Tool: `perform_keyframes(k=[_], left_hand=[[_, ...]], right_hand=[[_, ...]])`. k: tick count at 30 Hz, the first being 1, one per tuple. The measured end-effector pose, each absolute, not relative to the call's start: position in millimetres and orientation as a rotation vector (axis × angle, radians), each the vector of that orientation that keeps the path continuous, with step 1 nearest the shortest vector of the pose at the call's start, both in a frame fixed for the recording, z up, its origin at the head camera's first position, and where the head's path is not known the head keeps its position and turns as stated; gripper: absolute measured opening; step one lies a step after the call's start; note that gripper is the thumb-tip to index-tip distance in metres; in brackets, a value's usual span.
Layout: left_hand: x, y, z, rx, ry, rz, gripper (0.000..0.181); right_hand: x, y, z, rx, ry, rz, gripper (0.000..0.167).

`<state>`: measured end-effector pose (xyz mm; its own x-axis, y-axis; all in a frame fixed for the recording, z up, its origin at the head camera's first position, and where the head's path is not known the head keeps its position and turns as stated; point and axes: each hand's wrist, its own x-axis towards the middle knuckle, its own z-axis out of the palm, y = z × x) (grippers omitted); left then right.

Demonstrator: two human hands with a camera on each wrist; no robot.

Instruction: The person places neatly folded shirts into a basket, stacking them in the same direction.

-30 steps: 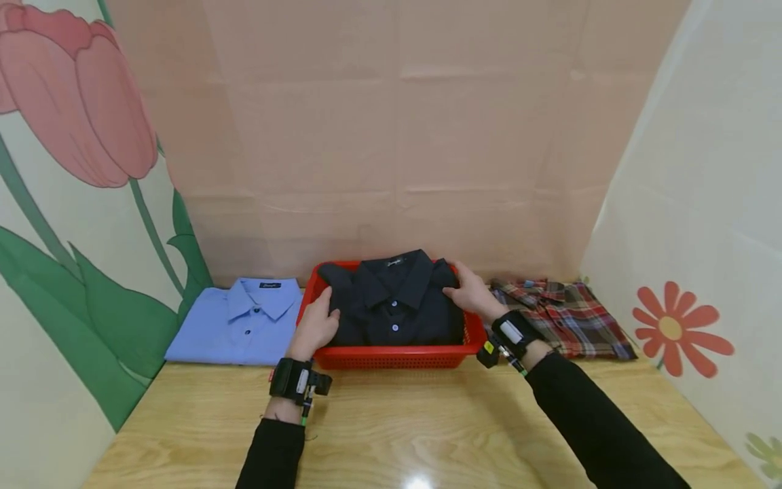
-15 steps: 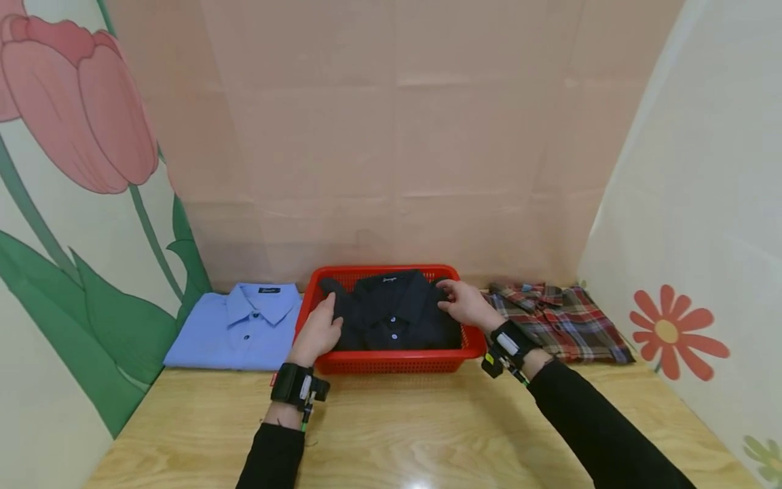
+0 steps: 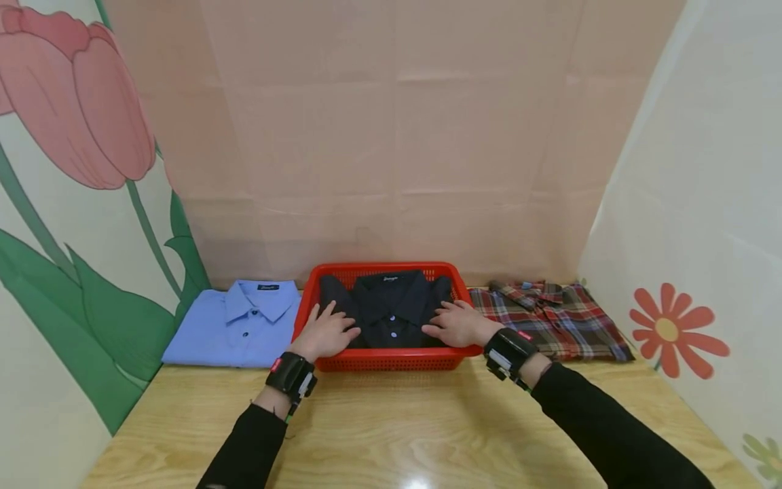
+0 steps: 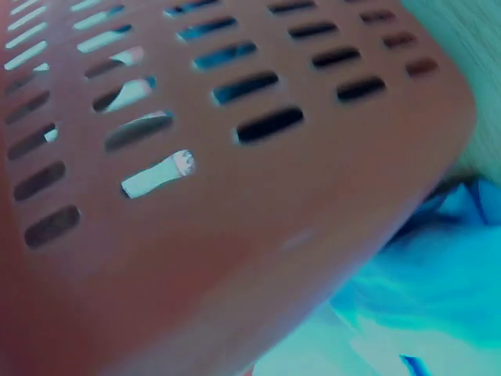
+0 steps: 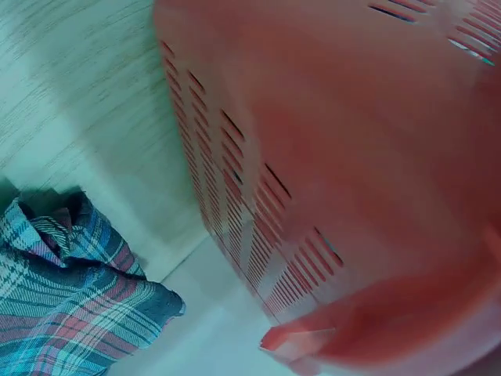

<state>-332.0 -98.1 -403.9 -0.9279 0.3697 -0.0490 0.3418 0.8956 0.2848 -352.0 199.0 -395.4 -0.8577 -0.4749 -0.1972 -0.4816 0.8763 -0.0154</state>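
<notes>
**Between left hand point(image 3: 325, 333) and right hand point(image 3: 457, 324): dark shirt point(image 3: 391, 314) in red basket point(image 3: 391, 360)**

Both hands are spread at the shirt's near corners, fingers extended, nothing gripped. Whether the cloth is pressed or only brushed can't be told. Collar is set on the far side, buttons centred between the hands. Beyond the left hand, a folded blue shirt point(image 3: 244, 329) is laid on the desk point(image 3: 379, 435); beyond the right, a plaid shirt point(image 3: 571, 326).

Step is judged to be settling the shirt. Best done with flat fingers: even pressure from both sides, edges eased inward off the walls, collar left alone. Pinching should be avoided, fold could be dragged loose. Rim shouldn't be leaned on, basket could be tipped.
</notes>
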Motion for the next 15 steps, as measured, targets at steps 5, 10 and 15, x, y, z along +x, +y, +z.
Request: perform_keyframes(k=[5, 10, 15], left_hand=[[-334.0, -96.9, -402.1, 0.480, 2.864, 0.390, 0.051], [-335.9, -97.0, -403.7, 0.451, 2.825, 0.420, 0.054], [-336.5, -96.8, -406.0, 0.439, 2.824, 0.453, 0.055]], right_hand=[[-350.1, 196.2, -394.7, -0.713, 2.821, 0.150, 0.050], [-350.5, 195.5, -394.7, -0.688, 2.815, 0.135, 0.047], [-352.6, 198.6, -395.8, -0.688, 2.782, 0.196, 0.050]])
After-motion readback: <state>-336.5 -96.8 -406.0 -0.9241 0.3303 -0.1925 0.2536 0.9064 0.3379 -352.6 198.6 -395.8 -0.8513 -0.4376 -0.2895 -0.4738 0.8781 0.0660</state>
